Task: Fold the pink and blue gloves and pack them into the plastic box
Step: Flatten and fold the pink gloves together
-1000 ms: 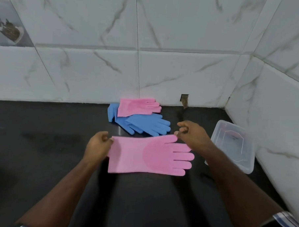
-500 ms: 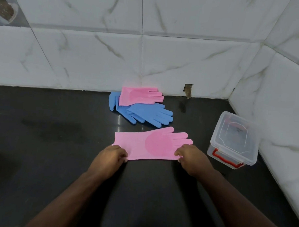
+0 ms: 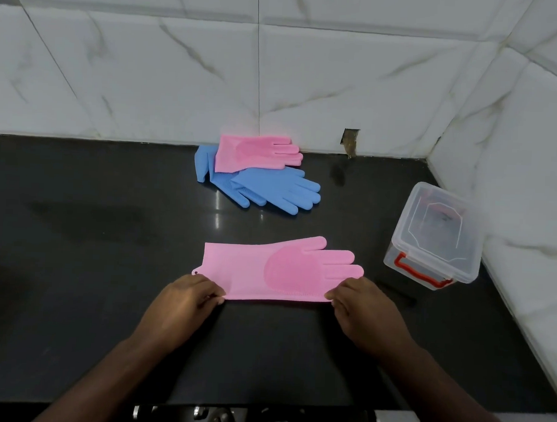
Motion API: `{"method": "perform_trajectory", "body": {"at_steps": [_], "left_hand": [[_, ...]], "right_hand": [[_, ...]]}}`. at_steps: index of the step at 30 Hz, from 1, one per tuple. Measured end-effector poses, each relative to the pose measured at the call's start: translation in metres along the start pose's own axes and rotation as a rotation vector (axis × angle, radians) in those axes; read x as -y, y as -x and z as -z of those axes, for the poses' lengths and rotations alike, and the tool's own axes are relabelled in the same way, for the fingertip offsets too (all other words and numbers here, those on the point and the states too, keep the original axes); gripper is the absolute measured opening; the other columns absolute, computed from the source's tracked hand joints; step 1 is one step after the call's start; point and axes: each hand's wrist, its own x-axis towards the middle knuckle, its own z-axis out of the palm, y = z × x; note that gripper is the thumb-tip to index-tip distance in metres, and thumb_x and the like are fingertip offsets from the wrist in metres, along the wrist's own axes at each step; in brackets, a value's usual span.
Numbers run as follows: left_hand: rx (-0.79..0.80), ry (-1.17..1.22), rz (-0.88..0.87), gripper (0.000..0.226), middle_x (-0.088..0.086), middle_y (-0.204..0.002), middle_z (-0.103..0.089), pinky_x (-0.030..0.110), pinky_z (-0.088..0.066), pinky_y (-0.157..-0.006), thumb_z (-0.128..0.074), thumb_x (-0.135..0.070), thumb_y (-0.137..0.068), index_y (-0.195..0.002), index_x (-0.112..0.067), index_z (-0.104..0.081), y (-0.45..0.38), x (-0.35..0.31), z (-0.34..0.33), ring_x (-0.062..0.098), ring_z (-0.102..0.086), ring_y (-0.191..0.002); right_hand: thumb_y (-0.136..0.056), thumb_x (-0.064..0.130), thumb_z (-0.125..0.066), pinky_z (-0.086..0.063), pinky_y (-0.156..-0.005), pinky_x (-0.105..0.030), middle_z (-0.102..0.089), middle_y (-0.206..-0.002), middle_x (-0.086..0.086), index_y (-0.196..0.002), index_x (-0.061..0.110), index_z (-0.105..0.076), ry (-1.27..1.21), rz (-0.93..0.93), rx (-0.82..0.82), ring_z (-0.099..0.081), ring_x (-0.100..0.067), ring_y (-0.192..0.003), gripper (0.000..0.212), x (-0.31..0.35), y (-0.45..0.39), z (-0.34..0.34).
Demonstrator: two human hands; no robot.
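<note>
Dark counter [image 3: 77,266] — both hands pinch pink glove [image 3: 268,267].

Showing up evenly bright and soft, no harsh glare off the white marble wall [image 3: 181,79]. Catching two small pale reflections on the black countertop [image 3: 75,297] between the glove piles (overhead source, by the look of it). Casting faint, diffuse shadows just beneath both forearms. Bowing the tile seams outward toward the edges, wide-angle style. Staying reasonably sharp mid-frame, softening slightly at the corners and along the bottom edge.
</note>
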Motion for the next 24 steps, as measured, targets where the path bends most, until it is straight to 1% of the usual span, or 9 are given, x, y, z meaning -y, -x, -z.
{"method": "perform_trajectory", "body": {"at_steps": [3, 5, 8, 10, 13, 15, 19, 22, 24], "left_hand": [[-0.012, -0.02, -0.026, 0.01, -0.014, -0.093, -0.069, 0.025, -0.049, -0.076, -0.078, -0.021, -0.086, -0.094, -0.027, -0.077, 0.013, -0.002, -0.002, 0.014, -0.064, -0.089], [-0.027, -0.015, -0.009, 0.014, -0.013, -0.099, -0.07, 0.035, -0.052, -0.082, -0.072, -0.033, -0.088, -0.1, -0.027, -0.077, 0.016, -0.004, 0.001, 0.017, -0.064, -0.096], [-0.03, -0.06, 0.014, 0.045, -0.011, -0.118, -0.069, 0.043, -0.049, -0.092, -0.049, -0.054, -0.088, -0.116, -0.029, -0.073, 0.009, -0.01, 0.004, 0.02, -0.061, -0.113], [0.027, -0.146, 0.049, 0.051, -0.011, -0.142, -0.056, 0.044, -0.037, -0.104, -0.046, -0.057, -0.093, -0.136, -0.034, -0.059, -0.002, -0.014, 0.002, 0.018, -0.046, -0.135], [0.156, -0.259, 0.095, 0.063, -0.015, -0.165, -0.02, 0.044, -0.018, -0.115, -0.041, -0.062, -0.097, -0.155, -0.041, -0.027, -0.019, -0.01, -0.005, 0.014, -0.012, -0.153], [0.224, -0.297, 0.107, 0.068, -0.015, -0.168, -0.007, 0.045, -0.012, -0.116, -0.036, -0.064, -0.097, -0.157, -0.041, -0.016, -0.025, -0.003, -0.01, 0.013, -0.002, -0.154], [0.276, -0.274, 0.133, 0.069, -0.018, -0.167, 0.002, 0.047, -0.007, -0.116, -0.03, -0.069, -0.096, -0.157, -0.046, -0.007, -0.024, 0.008, -0.016, 0.007, 0.004, -0.154], [0.279, -0.267, 0.131, 0.07, -0.018, -0.167, 0.002, 0.048, -0.007, -0.116, -0.031, -0.069, -0.095, -0.157, -0.046, -0.008, -0.024, 0.01, -0.016, 0.007, 0.005, -0.154], [0.229, -0.234, 0.126, 0.068, -0.016, -0.167, -0.005, 0.046, -0.007, -0.116, -0.036, -0.066, -0.096, -0.157, -0.044, -0.015, -0.024, 0.007, -0.014, 0.007, 0.002, -0.154]], "right_hand": [[-0.093, 0.032, -0.059, -0.042, -0.093, -0.019, -0.065, -0.119, 0.014, -0.117, 0.035, -0.067, -0.034, 0.012, 0.022, -0.051, 0.0, -0.107, 0.025, -0.004, 0.009, -0.003], [-0.092, 0.031, -0.062, -0.039, -0.093, -0.018, -0.065, -0.12, 0.015, -0.118, 0.036, -0.067, -0.07, -0.014, 0.005, -0.05, 0.002, -0.107, 0.027, -0.008, 0.005, 0.0], [-0.09, 0.036, -0.065, -0.036, -0.108, -0.031, -0.056, -0.139, 0.012, -0.131, 0.038, -0.058, -0.034, -0.061, 0.014, -0.047, -0.008, -0.128, 0.042, -0.01, -0.009, 0.007], [-0.091, 0.038, -0.064, -0.028, -0.115, -0.037, -0.041, -0.153, 0.011, -0.143, 0.038, -0.044, 0.026, -0.048, 0.093, -0.035, -0.013, -0.141, 0.055, -0.006, -0.02, 0.009], [-0.094, 0.035, -0.061, -0.015, -0.119, -0.039, -0.016, -0.164, 0.008, -0.152, 0.036, -0.026, 0.054, -0.032, 0.225, -0.011, -0.016, -0.151, 0.068, 0.0, -0.033, 0.006], [-0.097, 0.033, -0.058, -0.012, -0.12, -0.04, -0.005, -0.165, 0.007, -0.154, 0.035, -0.017, 0.055, -0.046, 0.303, -0.002, -0.017, -0.152, 0.071, 0.0, -0.038, 0.003], [-0.099, 0.033, -0.053, -0.009, -0.12, -0.041, 0.002, -0.165, 0.005, -0.156, 0.032, -0.008, 0.082, -0.057, 0.368, 0.003, -0.018, -0.151, 0.072, -0.003, -0.041, -0.002], [-0.099, 0.032, -0.053, -0.009, -0.12, -0.041, 0.002, -0.165, 0.005, -0.156, 0.033, -0.008, 0.074, -0.057, 0.385, 0.003, -0.017, -0.151, 0.072, -0.003, -0.041, -0.002], [-0.098, 0.031, -0.056, -0.012, -0.12, -0.04, -0.005, -0.165, 0.008, -0.155, 0.034, -0.014, -0.016, -0.084, 0.321, -0.002, -0.015, -0.151, 0.071, -0.002, -0.042, 0.001]]}}
